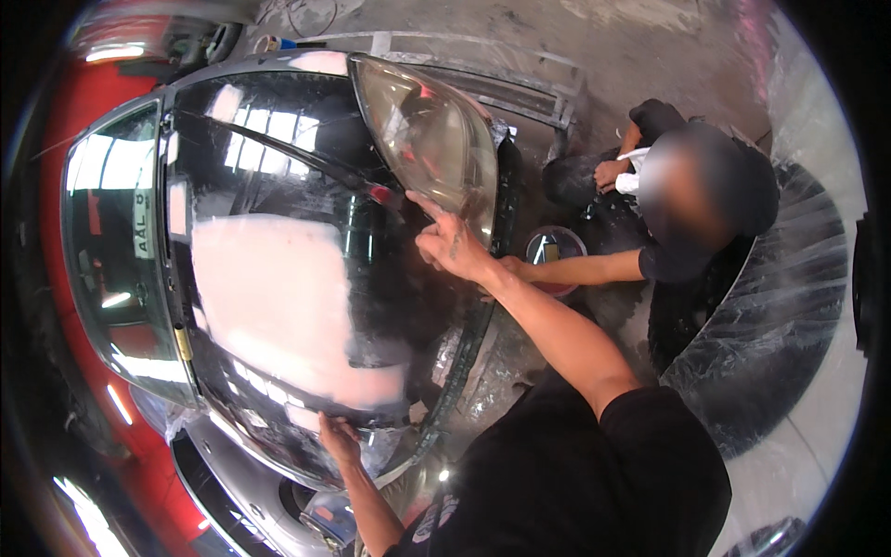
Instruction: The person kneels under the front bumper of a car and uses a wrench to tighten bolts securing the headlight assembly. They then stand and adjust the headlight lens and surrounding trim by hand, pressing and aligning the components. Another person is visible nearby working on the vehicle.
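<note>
A black car body panel (pixel 380 278) with patches of pale pink filler (pixel 269 297) spans the middle. My right hand (pixel 447 236) is at the edge of a large clear lamp lens (pixel 427 139), index finger stretched onto its lower corner and the other fingers partly bent, holding nothing. My left hand (pixel 339 434) rests near the panel's lower edge beside a small pale patch, its fingers apart. A co-worker's hand (pixel 516 269) reaches to the panel's edge just right of my right hand.
A co-worker (pixel 696 204) crouches at the right by a round container (pixel 555 243) and a dark curved piece (pixel 761 334). A metal frame (pixel 566 97) stands behind the car. A glass window (pixel 111 251) is at the left, and a silver vehicle (pixel 223 473) at lower left.
</note>
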A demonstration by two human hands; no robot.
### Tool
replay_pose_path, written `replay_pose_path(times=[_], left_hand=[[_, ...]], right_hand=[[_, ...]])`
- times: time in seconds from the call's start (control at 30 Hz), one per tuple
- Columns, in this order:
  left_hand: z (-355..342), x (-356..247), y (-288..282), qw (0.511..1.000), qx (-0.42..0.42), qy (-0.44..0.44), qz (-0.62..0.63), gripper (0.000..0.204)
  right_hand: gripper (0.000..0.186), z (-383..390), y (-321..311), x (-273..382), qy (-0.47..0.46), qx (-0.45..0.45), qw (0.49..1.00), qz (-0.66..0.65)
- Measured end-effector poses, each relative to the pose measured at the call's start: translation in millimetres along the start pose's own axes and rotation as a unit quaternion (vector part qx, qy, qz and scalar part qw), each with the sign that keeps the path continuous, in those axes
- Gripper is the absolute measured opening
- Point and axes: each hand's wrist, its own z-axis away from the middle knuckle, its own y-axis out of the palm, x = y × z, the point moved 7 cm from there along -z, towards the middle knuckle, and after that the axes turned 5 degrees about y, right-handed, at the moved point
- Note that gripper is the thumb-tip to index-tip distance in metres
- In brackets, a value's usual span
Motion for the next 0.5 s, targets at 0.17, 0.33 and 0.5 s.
replay_pose_path(times=[0.17,0.33,0.5], left_hand=[[-1.3,1.1,-0.3,1.0,0.011,-0.005,0.01,0.053],[-3.9,2.9,-2.9,1.0,-0.002,-0.021,0.009,0.054],[-5.0,2.5,-3.1,0.999,0.001,-0.037,-0.002,0.055]], right_hand=[[0.079,-7.2,-3.3,-1.6,-0.01,-0.023,0.999,0.041],[0.079,0.4,-1.8,-0.2,-0.032,-0.041,0.993,0.102],[0.08,2.6,-10.1,-5.7,0.001,-0.008,0.999,0.047]])
